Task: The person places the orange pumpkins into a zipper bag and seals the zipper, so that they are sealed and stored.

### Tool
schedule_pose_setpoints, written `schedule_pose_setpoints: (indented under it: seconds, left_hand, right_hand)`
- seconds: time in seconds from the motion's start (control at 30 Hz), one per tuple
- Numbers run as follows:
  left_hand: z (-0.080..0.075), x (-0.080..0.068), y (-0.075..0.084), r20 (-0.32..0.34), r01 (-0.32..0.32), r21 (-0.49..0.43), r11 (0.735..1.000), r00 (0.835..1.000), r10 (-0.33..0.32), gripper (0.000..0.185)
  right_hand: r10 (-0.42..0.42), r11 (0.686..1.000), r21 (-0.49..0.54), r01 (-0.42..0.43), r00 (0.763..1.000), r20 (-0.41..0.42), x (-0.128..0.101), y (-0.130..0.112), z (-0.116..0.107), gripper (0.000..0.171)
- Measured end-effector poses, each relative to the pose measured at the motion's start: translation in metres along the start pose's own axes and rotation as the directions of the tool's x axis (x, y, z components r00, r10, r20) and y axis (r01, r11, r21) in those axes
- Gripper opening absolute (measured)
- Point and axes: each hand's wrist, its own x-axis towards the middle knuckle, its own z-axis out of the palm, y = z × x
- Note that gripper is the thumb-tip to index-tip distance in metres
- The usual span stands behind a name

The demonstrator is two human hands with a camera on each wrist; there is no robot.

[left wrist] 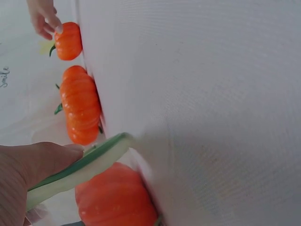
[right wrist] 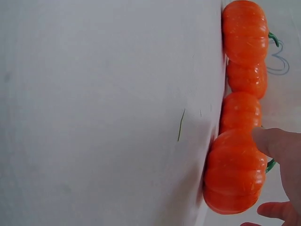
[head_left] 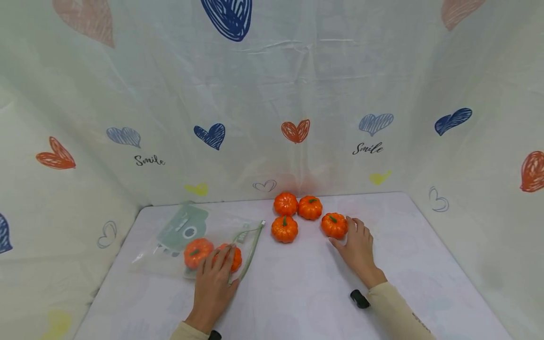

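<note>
A clear zip bag [head_left: 170, 271] with a green-edged mouth [left wrist: 101, 162] lies at the left of the table. Inside it sit two small orange pumpkins, one in plain sight [head_left: 198, 252] and the other partly under the fingers. My left hand [head_left: 216, 285] holds the bag near its mouth, fingers over the second pumpkin [head_left: 235, 259] and thumb along the green edge. To the right, my right hand [head_left: 357, 248] is spread around the near right side of another pumpkin [head_left: 333, 225], its thumb tip and fingertips close at the surface.
Left of the right hand's pumpkin stand three more pumpkins: one nearer me [head_left: 284, 230], two at the back edge [head_left: 285, 204]. A green printed figure [head_left: 184, 230] marks the bag. Behind the white table [head_left: 289, 293] hangs a heart-printed curtain [head_left: 255, 94].
</note>
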Motion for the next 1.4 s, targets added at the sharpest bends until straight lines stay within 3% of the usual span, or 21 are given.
schedule_pose_setpoints:
  seconds: [0.37,0.83,1.1,1.4]
  left_hand:
    - [-0.001,-0.001,0.0,-0.009,0.005,0.007,1.0,1.0,-0.005,0.091]
    - [-0.002,-0.001,0.002,0.025,0.022,0.021,1.0,0.999,-0.023,0.09]
    - [-0.001,0.0,0.001,0.029,0.023,-0.001,1.0,0.999,-0.023,0.09]
    - [0.0,0.0,-0.001,-0.014,-0.003,-0.021,1.0,1.0,0.003,0.091]
  right_hand:
    - [0.058,0.998,-0.018,-0.057,0.994,0.087,0.011,0.004,0.003,0.085]
    - [0.075,0.997,-0.002,-0.075,0.996,0.047,0.011,0.005,0.005,0.078]
    - [0.01,0.999,0.031,-0.011,0.999,0.037,-0.006,-0.004,-0.002,0.078]
    - [-0.11,0.992,0.068,0.11,0.994,-0.01,-0.029,-0.029,-0.001,0.076]
